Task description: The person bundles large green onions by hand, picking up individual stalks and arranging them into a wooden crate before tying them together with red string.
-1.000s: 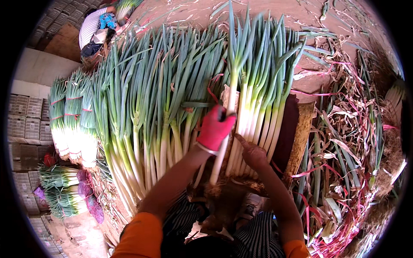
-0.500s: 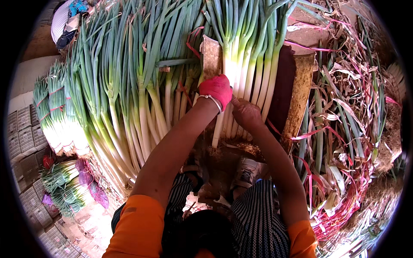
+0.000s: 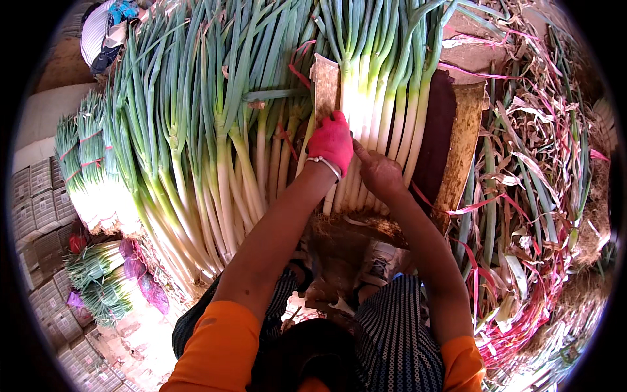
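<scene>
A bundle of long green onions [image 3: 373, 124] lies in a wooden trough, white stalks toward me and green leaves at the far end. My left hand [image 3: 331, 145], in a pink glove with a pale bracelet at the wrist, closes over stalks at the bundle's left edge. Its fingertips are partly hidden. Just to its right, my bare right hand [image 3: 381, 175] rests on the white stalks. One finger is stretched toward the glove, and the other fingers are partly hidden. The trough's left board [image 3: 326, 85] and right board [image 3: 465, 140] flank the bundle.
A large row of loose green onions [image 3: 196, 144] leans on the left. Tied bundles [image 3: 91, 163] stand beyond it, near stacked boxes [image 3: 40, 196]. Dry leaves [image 3: 522, 170] and pink ties [image 3: 499, 340] heap up on the right. Dark red cloth [image 3: 436, 130] lines the trough.
The gloved left hand has shifted slightly, its fingers now pointing farther up the stalks. A leftmost stalk whose root end hung lower now sits nearly level with the others. The whole view has shifted slightly.
</scene>
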